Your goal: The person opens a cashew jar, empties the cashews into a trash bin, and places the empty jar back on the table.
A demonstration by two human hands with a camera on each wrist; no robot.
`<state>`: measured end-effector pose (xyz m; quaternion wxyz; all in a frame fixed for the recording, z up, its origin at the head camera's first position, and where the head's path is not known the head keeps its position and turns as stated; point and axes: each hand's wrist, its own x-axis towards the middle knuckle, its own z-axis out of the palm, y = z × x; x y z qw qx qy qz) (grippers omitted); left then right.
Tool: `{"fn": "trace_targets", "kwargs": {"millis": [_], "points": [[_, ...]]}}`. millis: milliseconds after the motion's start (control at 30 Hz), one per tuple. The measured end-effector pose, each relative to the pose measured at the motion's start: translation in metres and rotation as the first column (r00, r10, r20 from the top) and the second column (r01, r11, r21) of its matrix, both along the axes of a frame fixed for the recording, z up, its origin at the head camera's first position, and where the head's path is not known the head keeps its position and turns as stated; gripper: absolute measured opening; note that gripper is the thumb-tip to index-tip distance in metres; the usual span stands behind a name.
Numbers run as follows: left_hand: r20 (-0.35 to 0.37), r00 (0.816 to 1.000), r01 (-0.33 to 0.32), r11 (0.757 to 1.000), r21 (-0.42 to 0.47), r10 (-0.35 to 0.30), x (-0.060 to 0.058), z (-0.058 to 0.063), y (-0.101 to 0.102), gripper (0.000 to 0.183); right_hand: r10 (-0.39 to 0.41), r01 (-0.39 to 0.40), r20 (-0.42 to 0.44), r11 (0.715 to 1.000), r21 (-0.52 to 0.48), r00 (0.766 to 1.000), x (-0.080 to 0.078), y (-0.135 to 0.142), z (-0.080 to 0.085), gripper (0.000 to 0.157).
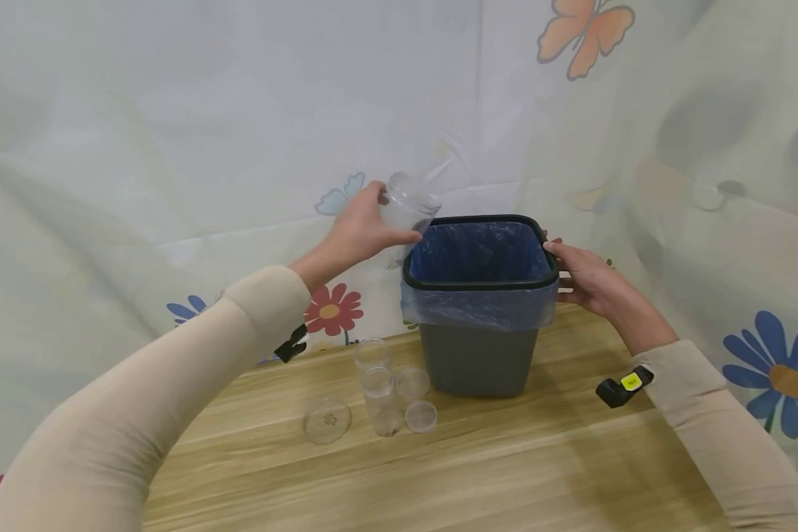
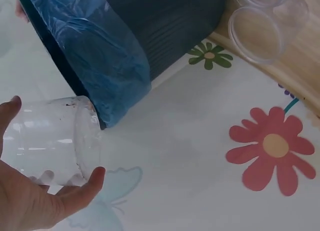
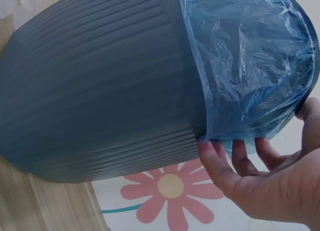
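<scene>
My left hand [image 1: 359,229] grips a clear plastic jar [image 1: 408,210], tilted beside the left rim of a grey trash can [image 1: 479,362]. In the left wrist view, thumb and fingers wrap the jar [image 2: 50,138], and small dark specks show near one end. A blue bag [image 1: 485,307] lines the can and folds over its black rim. On the can's right side, my right hand [image 1: 588,277] holds it, the thumb at the rim. The right wrist view has the fingertips of that hand [image 3: 270,186] against the bag [image 3: 245,66] and wall.
Clear plastic containers [image 1: 379,395] lie on the wooden table [image 1: 492,473] left of the can. A clear round lid [image 1: 327,421] and smaller round clear pieces [image 1: 421,417] are beside them. A sheet printed with flowers and butterflies [image 1: 239,148] hangs behind and at the sides.
</scene>
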<state>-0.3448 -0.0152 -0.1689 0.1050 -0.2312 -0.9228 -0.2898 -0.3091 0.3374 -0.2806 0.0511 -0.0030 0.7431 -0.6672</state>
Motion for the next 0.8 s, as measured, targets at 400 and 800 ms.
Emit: {"fn": "trace_targets", "kwargs": {"millis": [400, 800], "points": [[0.071, 0.997, 0.002, 0.990, 0.142, -0.012, -0.010, -0.034, -0.038, 0.083, -0.005, 0.005, -0.009, 1.000, 0.007, 1.000, -0.005, 0.002, 0.001, 0.051], [0.152, 0.987, -0.004, 0.954, 0.299, -0.044, 0.001, -0.062, -0.059, 0.089, -0.013, 0.013, 0.008, 1.000, -0.007, 1.000, -0.005, 0.004, -0.001, 0.056]]}}
